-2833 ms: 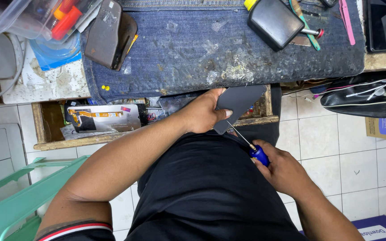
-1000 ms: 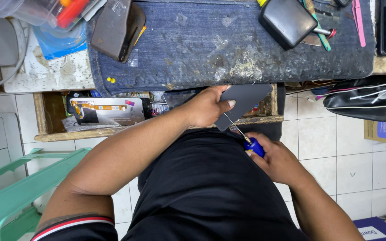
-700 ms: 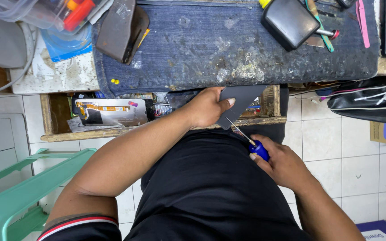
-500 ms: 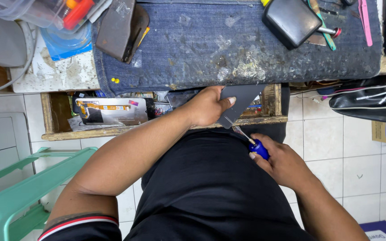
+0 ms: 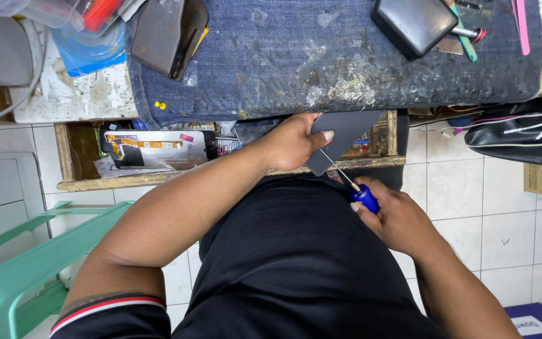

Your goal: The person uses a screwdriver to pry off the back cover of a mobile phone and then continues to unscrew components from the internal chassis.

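My left hand [image 5: 293,141] grips a flat dark grey device [image 5: 343,135], tilted, just below the front edge of the workbench. My right hand [image 5: 393,216] is closed around the blue handle of a small screwdriver [image 5: 364,198]. Its thin metal shaft runs up and left to the lower part of the grey device, near my left thumb. Both hands sit above my lap, over my black shirt.
A denim mat [image 5: 321,56] covers the bench, with a black case [image 5: 412,24] and small tools at the top right. An open wooden drawer [image 5: 152,182] holds a phone part and papers. A green plastic chair [image 5: 26,270] stands left; a black bag [image 5: 522,132] hangs right.
The hands hold the same pose over all frames. The view has shifted only slightly, and the screwdriver stays at the device's lower edge.
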